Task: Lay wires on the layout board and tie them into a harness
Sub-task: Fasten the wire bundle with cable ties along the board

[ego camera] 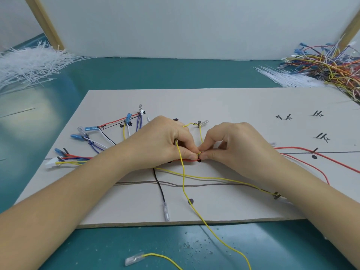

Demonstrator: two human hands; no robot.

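A pale layout board (224,106) lies on the teal table, with pins, marker lines and handwritten labels. Red, blue, white, purple and yellow wires with terminals fan out over its left part. Near the board's middle, my left hand (165,141) and my right hand (231,143) meet fingertip to fingertip. Both pinch a yellow wire (184,184) at a pin, over a red wire (303,152). The yellow wire runs down off the board's front edge. Its clear terminal (134,259) rests on the table. A grey wire (175,184) and a black wire (160,189) cross below my hands.
A heap of white cable ties (25,65) sits at the back left. More ties (282,76) and a tangle of coloured wires (327,65) lie at the back right. A white panel stands behind the table. Small white clippings (194,247) dot the table in front.
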